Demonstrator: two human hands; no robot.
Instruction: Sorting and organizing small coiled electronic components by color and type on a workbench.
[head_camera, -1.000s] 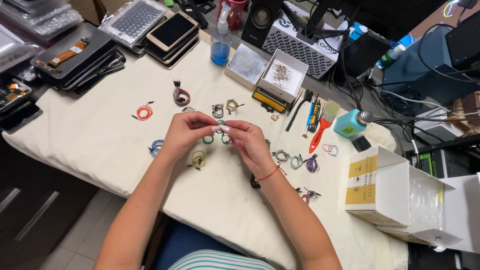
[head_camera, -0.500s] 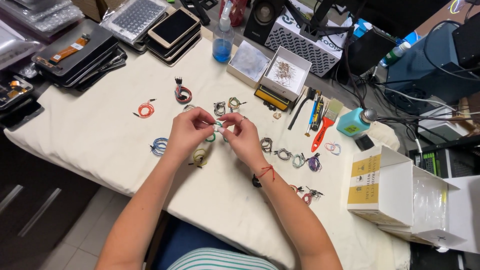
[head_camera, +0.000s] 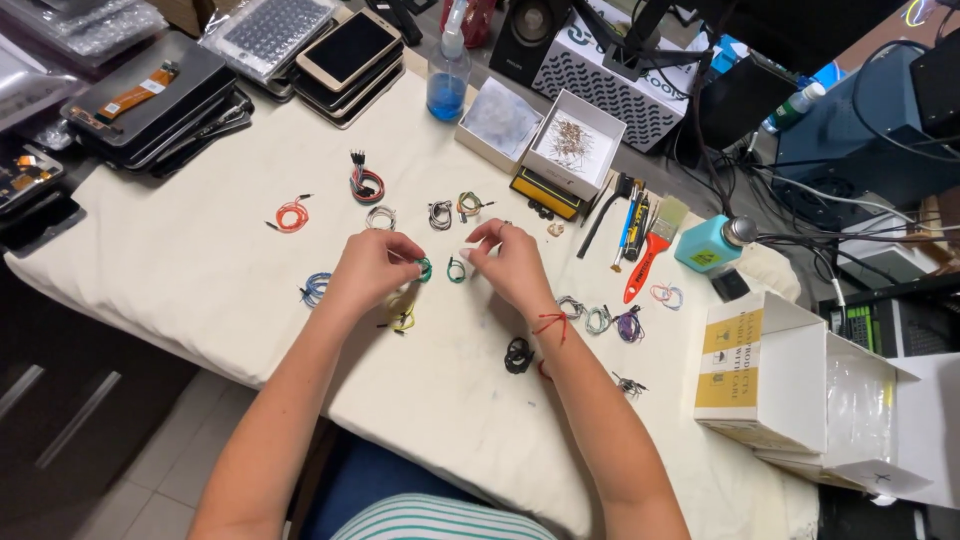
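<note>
- A green wire coil (head_camera: 425, 268) is pinched by the left hand (head_camera: 372, 268), mid-tabletop
- The right hand (head_camera: 510, 262) is half-curled, apparently empty
- Light, springy; best gripped across its loops

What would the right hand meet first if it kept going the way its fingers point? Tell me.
The right hand points its fingers toward the left hand. Going straight on, it would likely first meet the small green wire coil on the cloth just ahead of its fingertips, though height above the cloth is unclear.
</note>
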